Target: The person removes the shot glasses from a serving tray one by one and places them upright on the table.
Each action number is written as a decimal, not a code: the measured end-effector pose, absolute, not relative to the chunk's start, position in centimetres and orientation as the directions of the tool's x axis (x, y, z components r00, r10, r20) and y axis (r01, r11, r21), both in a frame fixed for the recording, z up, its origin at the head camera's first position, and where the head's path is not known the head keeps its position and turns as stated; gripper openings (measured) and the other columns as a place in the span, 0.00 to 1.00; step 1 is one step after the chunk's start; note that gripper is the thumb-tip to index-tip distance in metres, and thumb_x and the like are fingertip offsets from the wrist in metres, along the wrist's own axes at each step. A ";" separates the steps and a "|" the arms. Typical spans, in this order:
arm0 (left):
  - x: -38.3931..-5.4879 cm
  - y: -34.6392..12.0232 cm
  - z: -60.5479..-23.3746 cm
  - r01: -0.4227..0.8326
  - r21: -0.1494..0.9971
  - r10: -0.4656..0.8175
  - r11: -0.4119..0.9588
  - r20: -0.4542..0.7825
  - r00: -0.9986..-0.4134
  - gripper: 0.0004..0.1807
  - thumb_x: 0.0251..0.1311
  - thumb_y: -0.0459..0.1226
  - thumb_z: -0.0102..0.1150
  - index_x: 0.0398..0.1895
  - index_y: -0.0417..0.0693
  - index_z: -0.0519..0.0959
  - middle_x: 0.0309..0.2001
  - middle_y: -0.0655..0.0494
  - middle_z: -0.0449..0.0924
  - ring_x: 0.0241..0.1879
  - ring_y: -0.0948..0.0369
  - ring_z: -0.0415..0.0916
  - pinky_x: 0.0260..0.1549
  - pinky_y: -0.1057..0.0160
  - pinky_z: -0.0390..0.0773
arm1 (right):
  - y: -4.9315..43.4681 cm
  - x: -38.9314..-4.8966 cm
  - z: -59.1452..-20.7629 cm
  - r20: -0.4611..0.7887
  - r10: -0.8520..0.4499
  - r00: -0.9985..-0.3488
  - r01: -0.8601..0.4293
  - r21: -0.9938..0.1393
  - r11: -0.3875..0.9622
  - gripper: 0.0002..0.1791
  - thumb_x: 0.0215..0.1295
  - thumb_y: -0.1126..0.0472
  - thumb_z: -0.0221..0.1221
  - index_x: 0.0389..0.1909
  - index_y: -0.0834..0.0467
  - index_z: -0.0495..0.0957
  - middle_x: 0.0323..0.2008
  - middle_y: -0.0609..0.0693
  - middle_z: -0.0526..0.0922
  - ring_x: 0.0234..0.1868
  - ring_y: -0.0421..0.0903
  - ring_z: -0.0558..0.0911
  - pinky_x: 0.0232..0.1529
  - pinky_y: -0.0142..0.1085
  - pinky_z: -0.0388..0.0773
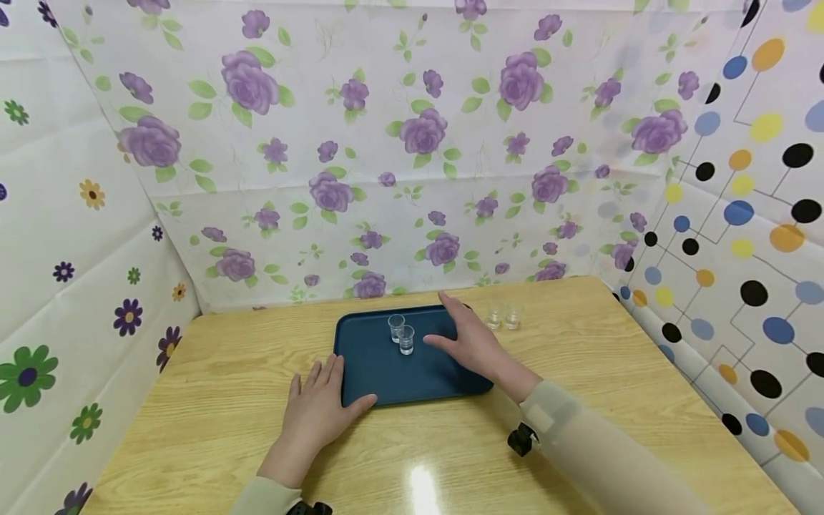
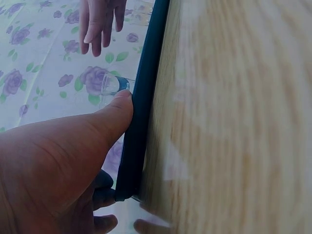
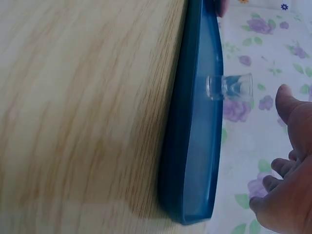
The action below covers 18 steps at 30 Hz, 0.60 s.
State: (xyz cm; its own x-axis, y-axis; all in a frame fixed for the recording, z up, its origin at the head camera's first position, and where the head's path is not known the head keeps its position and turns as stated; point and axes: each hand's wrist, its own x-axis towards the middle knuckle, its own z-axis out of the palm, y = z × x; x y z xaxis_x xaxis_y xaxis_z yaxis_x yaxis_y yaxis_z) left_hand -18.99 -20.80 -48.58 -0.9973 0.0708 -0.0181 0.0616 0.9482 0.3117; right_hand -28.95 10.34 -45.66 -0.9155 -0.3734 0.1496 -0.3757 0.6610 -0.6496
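A dark blue rectangular tray (image 1: pixel 393 379) lies on the wooden table. Two small clear shot glasses stand upright on it close together, one glass (image 1: pixel 406 342) slightly nearer than the other glass (image 1: pixel 394 325). At the tray's left side is my left hand (image 1: pixel 315 411), its fingers extended along the edge and the thumb (image 2: pixel 117 109) at the front rim. My right hand (image 1: pixel 475 345) hovers over the tray's right part with thumb and fingers spread apart, nothing between them. In the right wrist view it is above the rim, to one side of a glass (image 3: pixel 231 87).
Two more clear glasses, one (image 1: pixel 493 319) beside the other (image 1: pixel 512 319), stand on the table right of the tray, just past my right hand. A flowered cloth (image 1: pixel 386 229) hangs behind the table (image 1: pixel 238 393); patterned sheets flank both sides.
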 end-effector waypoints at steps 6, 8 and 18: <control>-18.9 -20.9 -48.7 0.063 0.307 0.071 0.950 -0.014 -0.997 0.63 0.69 0.75 0.59 0.89 0.38 0.57 0.86 0.36 0.55 0.85 0.33 0.50 0.79 0.23 0.40 | 8.9 -28.6 -45.9 0.114 -0.401 -0.909 -0.375 -0.641 0.670 0.54 0.77 0.39 0.67 0.92 0.48 0.47 0.89 0.53 0.53 0.88 0.59 0.55 0.84 0.60 0.57; -18.9 -21.0 -48.6 0.060 0.307 0.069 0.950 -0.020 -0.997 0.63 0.69 0.75 0.59 0.89 0.38 0.57 0.87 0.36 0.55 0.85 0.33 0.50 0.79 0.23 0.40 | 8.5 -28.6 -46.0 0.104 -0.412 -0.905 -0.377 -0.643 0.667 0.54 0.77 0.38 0.67 0.92 0.48 0.48 0.89 0.53 0.55 0.88 0.58 0.56 0.85 0.59 0.55; -19.0 -21.0 -48.5 0.065 0.307 0.074 0.950 -0.019 -0.997 0.62 0.70 0.74 0.59 0.89 0.38 0.57 0.87 0.37 0.54 0.85 0.34 0.49 0.80 0.24 0.40 | 7.3 -29.2 -46.6 0.043 -0.418 -0.908 -0.334 -0.678 0.655 0.55 0.76 0.37 0.69 0.92 0.46 0.49 0.88 0.56 0.57 0.85 0.60 0.61 0.79 0.61 0.67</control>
